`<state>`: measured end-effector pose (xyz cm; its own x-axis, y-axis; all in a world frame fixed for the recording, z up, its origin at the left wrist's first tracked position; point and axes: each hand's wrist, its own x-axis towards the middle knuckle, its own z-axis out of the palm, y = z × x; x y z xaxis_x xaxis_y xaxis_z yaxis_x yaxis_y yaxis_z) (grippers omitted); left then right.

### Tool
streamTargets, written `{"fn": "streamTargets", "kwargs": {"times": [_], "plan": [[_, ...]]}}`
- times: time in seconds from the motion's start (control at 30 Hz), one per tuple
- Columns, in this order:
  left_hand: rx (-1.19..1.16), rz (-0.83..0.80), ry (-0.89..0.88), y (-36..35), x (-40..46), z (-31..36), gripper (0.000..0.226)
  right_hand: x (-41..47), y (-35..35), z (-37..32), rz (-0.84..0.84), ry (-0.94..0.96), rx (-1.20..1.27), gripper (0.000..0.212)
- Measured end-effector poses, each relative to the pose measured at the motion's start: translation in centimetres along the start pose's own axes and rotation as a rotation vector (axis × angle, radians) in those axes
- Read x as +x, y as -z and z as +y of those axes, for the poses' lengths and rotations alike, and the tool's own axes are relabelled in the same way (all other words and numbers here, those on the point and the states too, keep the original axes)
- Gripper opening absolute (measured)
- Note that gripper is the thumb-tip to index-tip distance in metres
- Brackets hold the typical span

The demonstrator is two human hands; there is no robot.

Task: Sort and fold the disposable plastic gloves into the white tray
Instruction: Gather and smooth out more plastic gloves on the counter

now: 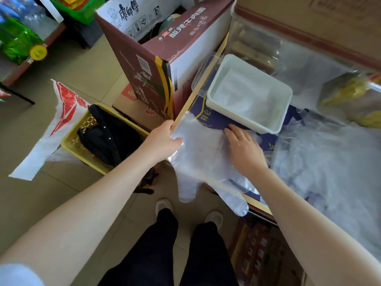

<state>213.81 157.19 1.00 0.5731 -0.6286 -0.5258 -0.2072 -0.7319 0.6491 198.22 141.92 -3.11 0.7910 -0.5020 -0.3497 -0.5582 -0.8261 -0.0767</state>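
A clear plastic glove [203, 159] lies spread over the counter's near corner, its fingers hanging past the edge. My left hand [165, 139] pinches the glove's cuff edge at the corner. My right hand [243, 147] lies flat on the glove's right side, fingers straight, pressing it down. Just beyond my right hand stands the white tray [214, 101] with folded clear gloves inside. A loose heap of clear gloves [329, 166] covers the counter to the right.
A tall maroon cardboard box [156, 65] stands left of the tray. On the floor at left sits a yellow basket [70, 143] holding a black bag, with a red-and-white plastic bag beside it. Clear containers and wrapped goods fill the back right.
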Motion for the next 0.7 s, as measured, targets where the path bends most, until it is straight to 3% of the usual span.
{"fn": "streamTargets", "kwargs": {"times": [0.1,0.17,0.27,0.37,0.5,0.6,0.7], "plan": [[0.194,0.03,-0.125,-0.6,0.9,0.8,0.062,-0.6,0.2,-1.0,0.188,-0.051,-0.112,0.043],[0.226,0.021,-0.193,-1.2,1.2,0.8,0.059,-0.9,-0.1,-2.3,0.299,0.021,-0.097,0.04],[0.33,-0.009,-0.263,-2.1,2.0,0.0,0.049,-1.6,-1.1,-4.5,0.176,0.118,0.001,0.049],[0.461,-0.023,-0.274,-2.4,2.3,-0.7,0.045,-1.8,-2.9,-3.1,0.003,0.036,0.09,0.065],[0.541,0.03,-0.309,-2.7,1.8,-0.7,0.037,-3.2,-4.4,0.8,0.062,-0.138,0.071,0.082],[0.69,0.109,-0.333,-3.0,1.7,-0.4,0.033,-4.6,-4.2,3.0,0.032,-0.269,0.061,0.079],[0.847,0.251,-0.364,-3.8,1.5,0.1,0.03,-4.9,-3.2,4.1,0.005,-0.233,0.048,0.073]]}}
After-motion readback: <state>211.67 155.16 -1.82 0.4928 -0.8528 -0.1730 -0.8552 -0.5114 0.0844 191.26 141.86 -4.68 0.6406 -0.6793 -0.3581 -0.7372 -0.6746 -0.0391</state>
